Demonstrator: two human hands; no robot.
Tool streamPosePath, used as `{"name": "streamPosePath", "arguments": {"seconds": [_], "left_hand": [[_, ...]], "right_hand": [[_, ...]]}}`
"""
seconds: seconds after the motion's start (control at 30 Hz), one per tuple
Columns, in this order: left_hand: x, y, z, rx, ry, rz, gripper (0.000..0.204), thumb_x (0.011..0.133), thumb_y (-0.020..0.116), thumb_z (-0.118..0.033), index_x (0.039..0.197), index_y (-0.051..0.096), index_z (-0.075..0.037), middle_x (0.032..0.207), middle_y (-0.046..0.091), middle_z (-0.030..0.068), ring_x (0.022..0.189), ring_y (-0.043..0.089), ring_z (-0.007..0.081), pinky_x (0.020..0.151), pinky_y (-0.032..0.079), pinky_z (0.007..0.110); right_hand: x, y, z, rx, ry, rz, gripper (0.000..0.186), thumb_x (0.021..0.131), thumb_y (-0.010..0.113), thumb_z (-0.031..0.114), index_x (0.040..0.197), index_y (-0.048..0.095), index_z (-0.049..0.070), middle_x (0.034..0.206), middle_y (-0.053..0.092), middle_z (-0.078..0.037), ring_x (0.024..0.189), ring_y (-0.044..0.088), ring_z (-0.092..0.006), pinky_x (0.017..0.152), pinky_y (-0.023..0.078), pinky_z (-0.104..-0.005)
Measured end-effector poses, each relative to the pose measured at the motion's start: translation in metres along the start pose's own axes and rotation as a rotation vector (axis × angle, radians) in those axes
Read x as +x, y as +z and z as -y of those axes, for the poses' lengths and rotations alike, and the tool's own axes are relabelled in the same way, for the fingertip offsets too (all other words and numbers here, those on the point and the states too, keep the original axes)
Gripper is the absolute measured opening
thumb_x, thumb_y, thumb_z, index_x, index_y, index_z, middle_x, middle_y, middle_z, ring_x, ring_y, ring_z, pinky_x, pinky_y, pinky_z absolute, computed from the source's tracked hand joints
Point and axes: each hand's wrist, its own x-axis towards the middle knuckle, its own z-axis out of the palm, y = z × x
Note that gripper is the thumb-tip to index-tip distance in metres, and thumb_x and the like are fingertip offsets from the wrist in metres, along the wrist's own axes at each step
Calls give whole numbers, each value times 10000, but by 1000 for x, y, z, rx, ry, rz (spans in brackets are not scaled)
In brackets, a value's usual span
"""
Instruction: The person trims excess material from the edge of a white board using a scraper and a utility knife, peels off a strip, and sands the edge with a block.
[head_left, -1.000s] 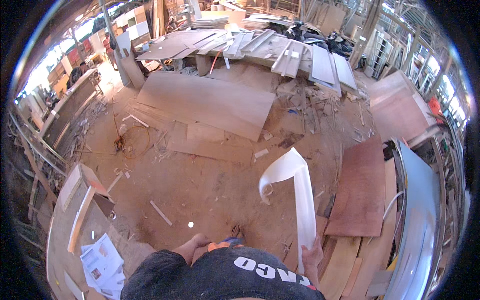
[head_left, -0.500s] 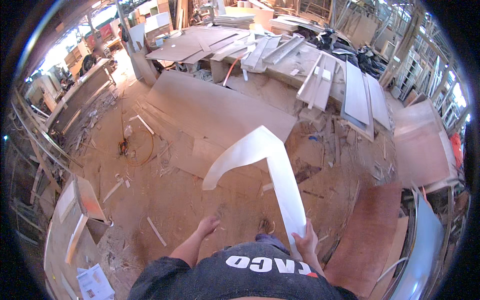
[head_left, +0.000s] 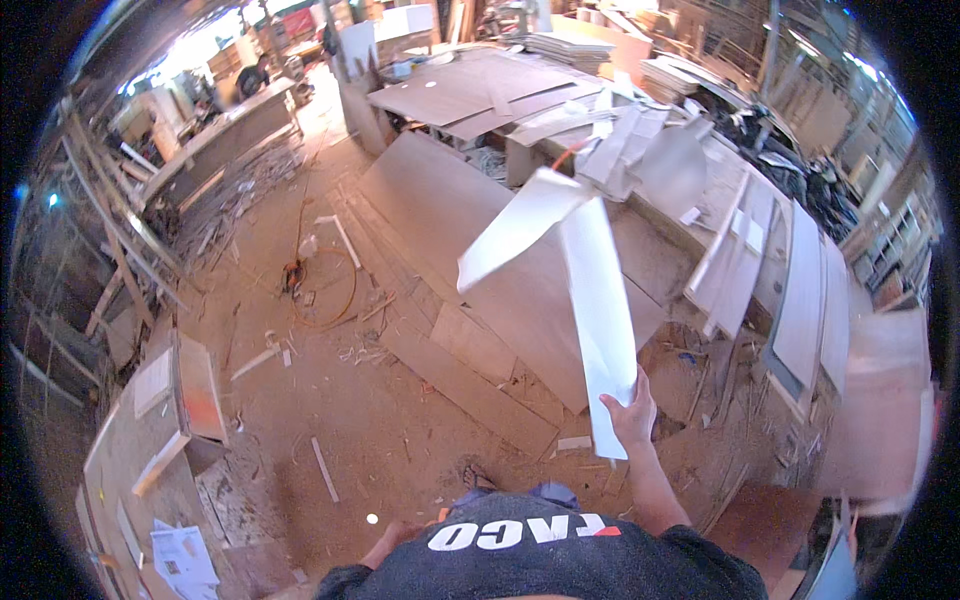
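My right hand (head_left: 632,412) grips the near end of a long white strip (head_left: 598,310), thumb on top of its face and fingers round its edge. The strip, thin like sheet or veneer, reaches forward and bends sharply at its far end, where a second leg turns back down to the left. Beside my waist at the lower edge is my left hand (head_left: 402,532), low and partly cut off by my dark shirt. Its fingers are not clear. A small orange thing (head_left: 443,514) shows next to it, too little of it to name.
Ahead lies a large brown board (head_left: 440,200) on the dusty floor. Behind it a long bench (head_left: 640,215) carries stacked panels and strips. An orange cord (head_left: 325,322) coils at left, near scattered offcuts. Papers (head_left: 185,555) rest on a board at lower left. A person (head_left: 252,78) stands far left.
My right hand has moved forward with the white strip, which now reaches farther toward the bench. My left hand has drawn back to my waist. The view has turned left.
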Motion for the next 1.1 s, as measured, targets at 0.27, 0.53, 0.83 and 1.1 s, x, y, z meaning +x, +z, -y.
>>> {"name": "streamPosePath", "arguments": {"seconds": [0.27, 0.53, 0.83, 1.1], "left_hand": [[89, -141, -16, -537, -584, -443, 483, 956, 692, -482, 1160, 765, -50, 1164, 767, 214, 1069, 744, 360, 895, 588, 468], [70, -143, -38, -519, -896, -951, 479, 950, 654, -468, 1130, 752, -35, 1038, 761, 232, 1005, 728, 447, 883, 576, 535], [86, -1, -272, -1044, -1261, -590, 582, 941, 605, -613, 1129, 795, -97, 1146, 770, 185, 1097, 721, 390, 942, 564, 536], [113, 76, -366, -1370, -1301, -857, 489, 929, 638, -542, 1049, 815, -103, 1071, 782, 192, 1016, 750, 369, 874, 583, 484]], "right_hand": [[167, 88, 0, 185, 115, -230, 902, 744, 886, -72, 1527, 438, -78, 1481, 551, -231, 1335, 559, -340, 1174, 424, -426], [468, 226, 33, 345, 103, 31, 773, 866, 853, 110, 1518, 461, -25, 1413, 597, -220, 1257, 594, -374, 1141, 451, -464], [324, 425, -26, -497, -563, 1205, 623, 914, 777, 255, 1459, 565, 40, 1371, 657, -197, 1249, 626, -370, 1108, 482, -464], [15, 449, 53, -221, -1587, 2230, 537, 957, 709, 384, 1407, 657, 97, 1333, 710, -177, 1242, 653, -367, 1079, 509, -464]]}}
